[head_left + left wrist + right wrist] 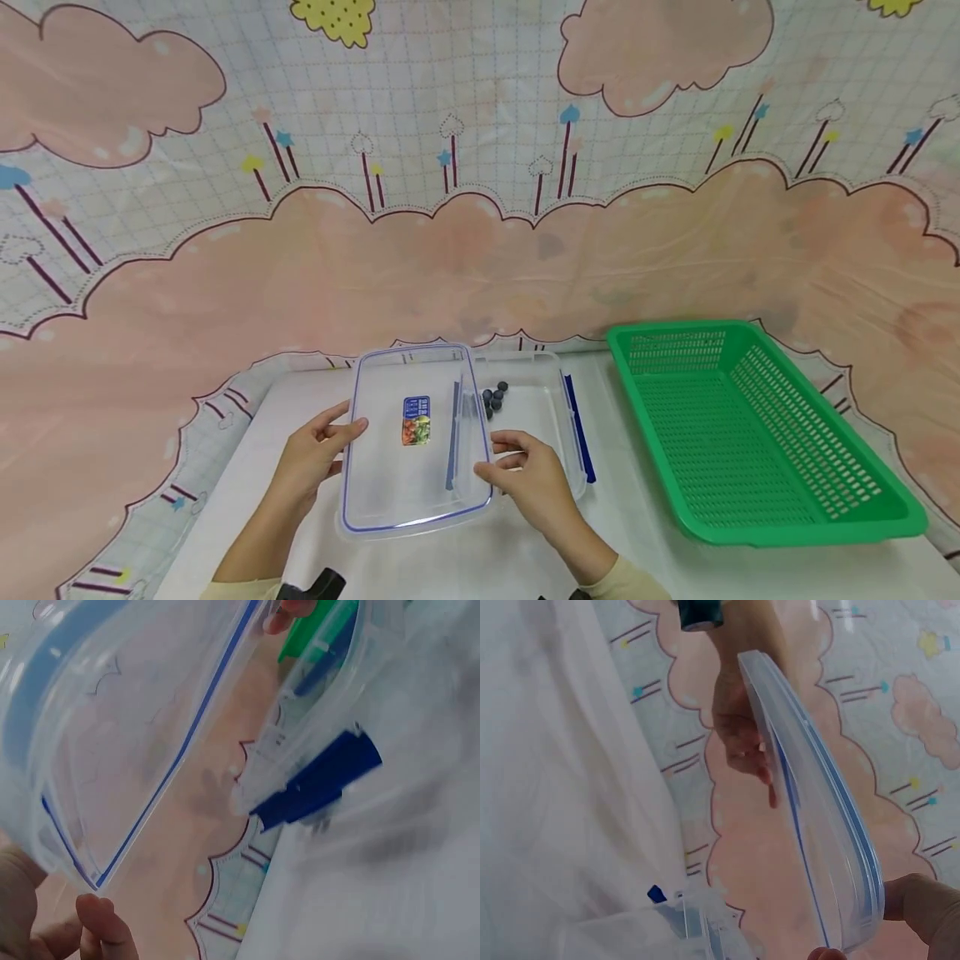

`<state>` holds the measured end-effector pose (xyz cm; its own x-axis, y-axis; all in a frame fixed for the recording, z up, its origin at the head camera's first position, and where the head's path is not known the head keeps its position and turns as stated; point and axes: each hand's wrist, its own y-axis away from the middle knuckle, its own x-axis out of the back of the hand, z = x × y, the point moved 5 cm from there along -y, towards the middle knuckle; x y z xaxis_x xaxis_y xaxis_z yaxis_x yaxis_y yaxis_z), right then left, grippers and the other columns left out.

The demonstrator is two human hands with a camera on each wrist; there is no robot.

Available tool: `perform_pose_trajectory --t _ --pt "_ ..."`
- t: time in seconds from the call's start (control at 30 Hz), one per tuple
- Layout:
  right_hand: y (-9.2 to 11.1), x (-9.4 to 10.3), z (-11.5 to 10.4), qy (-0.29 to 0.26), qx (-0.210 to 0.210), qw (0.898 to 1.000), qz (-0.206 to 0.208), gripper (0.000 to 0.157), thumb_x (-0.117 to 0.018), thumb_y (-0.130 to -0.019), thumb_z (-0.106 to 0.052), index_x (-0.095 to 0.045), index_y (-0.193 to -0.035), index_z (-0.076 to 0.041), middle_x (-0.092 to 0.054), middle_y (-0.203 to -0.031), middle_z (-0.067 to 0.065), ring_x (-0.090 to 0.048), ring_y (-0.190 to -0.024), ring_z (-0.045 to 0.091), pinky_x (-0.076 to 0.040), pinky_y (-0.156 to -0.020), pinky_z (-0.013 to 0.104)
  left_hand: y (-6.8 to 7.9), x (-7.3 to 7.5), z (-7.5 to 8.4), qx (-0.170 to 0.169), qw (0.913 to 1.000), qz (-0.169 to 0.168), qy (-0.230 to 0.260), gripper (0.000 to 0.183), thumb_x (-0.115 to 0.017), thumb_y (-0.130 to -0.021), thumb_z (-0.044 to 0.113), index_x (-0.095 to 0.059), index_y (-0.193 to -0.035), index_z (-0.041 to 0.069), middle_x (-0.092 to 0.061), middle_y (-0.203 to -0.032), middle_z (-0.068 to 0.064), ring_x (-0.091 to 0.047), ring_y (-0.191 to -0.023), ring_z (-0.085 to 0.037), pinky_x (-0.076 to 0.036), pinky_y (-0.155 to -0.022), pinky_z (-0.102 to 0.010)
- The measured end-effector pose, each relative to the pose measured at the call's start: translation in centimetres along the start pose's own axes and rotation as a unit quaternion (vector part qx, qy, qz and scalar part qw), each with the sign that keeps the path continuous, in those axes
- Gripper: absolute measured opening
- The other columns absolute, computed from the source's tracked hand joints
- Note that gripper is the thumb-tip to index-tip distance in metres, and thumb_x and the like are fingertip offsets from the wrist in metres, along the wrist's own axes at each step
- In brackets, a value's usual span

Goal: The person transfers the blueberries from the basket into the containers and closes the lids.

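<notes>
Both hands hold a clear plastic container lid (382, 483) with a blue sealing line and a small printed label (416, 421). My left hand (315, 454) pinches its left edge, and my right hand (534, 479) grips the lower right edge. In the right wrist view the lid (832, 810) stands on edge between the left hand (739, 727) and the right hand (922, 907). Behind and to the right, partly covered by the lid, a clear plastic container (540, 417) sits on the table. Several blueberries (497, 398) lie inside it.
A large green plastic basket (750, 450) stands on the right of the white table (255, 467). A dark blue clip (579, 429) hangs off the container's right side; another blue clip (322, 780) shows in the left wrist view. A patterned cloth (465, 275) rises behind the table.
</notes>
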<state>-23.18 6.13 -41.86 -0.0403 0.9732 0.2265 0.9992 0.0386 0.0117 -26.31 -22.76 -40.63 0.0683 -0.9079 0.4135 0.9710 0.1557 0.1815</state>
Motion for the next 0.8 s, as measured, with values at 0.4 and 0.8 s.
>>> perform_pose_trajectory --t 0.4,0.8 --pt "-1.0 5.0 0.8 0.039 0.002 0.997 0.063 0.042 -0.082 -0.078 -0.015 -0.069 -0.116 -0.003 -0.069 -0.106 0.008 -0.065 -0.086 0.018 -0.053 -0.059 0.026 -0.9 -5.9 1.7 -0.021 0.996 -0.019 0.085 0.067 -0.067 -0.09 0.014 -0.039 -0.151 0.011 -0.047 -0.122 -0.015 -0.053 -0.093 -0.015 -0.047 -0.076 -0.027" --pt "-0.8 7.4 3.1 0.007 -0.037 0.994 0.098 0.044 -0.081 -0.079 -0.014 -0.068 -0.119 0.001 -0.069 -0.107 0.012 -0.065 -0.092 0.019 -0.055 -0.069 0.022 -1.8 -9.6 1.3 -0.02 0.9913 0.006 0.13 0.056 -0.073 -0.089 0.02 -0.054 -0.14 0.009 -0.056 -0.131 -0.018 -0.059 -0.089 -0.013 -0.049 -0.07 -0.023"
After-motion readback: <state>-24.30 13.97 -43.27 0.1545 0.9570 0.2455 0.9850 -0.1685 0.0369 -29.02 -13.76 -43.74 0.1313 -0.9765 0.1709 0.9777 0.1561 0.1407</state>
